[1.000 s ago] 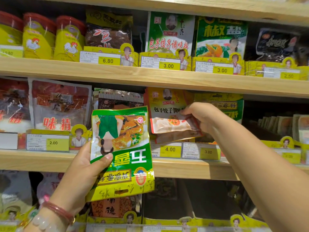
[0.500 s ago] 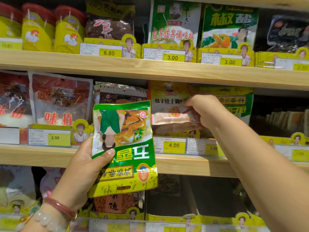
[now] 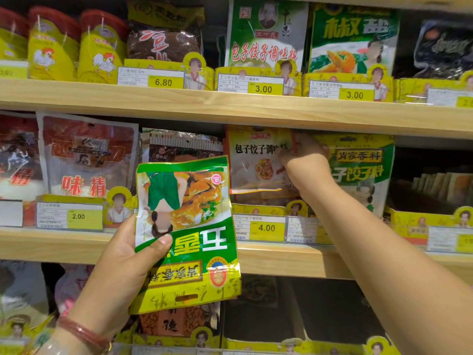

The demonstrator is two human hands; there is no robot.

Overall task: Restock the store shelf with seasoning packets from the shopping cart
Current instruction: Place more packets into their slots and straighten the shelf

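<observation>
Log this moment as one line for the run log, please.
left hand: holds green packet upside down | right hand: on yellow packet, middle shelf | stage: placing

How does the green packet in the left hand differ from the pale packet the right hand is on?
The green packet is upside down in the left hand, off the shelf; the pale packet stands upright on the middle shelf at the right hand. Green is vivid green and yellow; pale is whitish with an orange edge. Both are flat printed pouches.
</observation>
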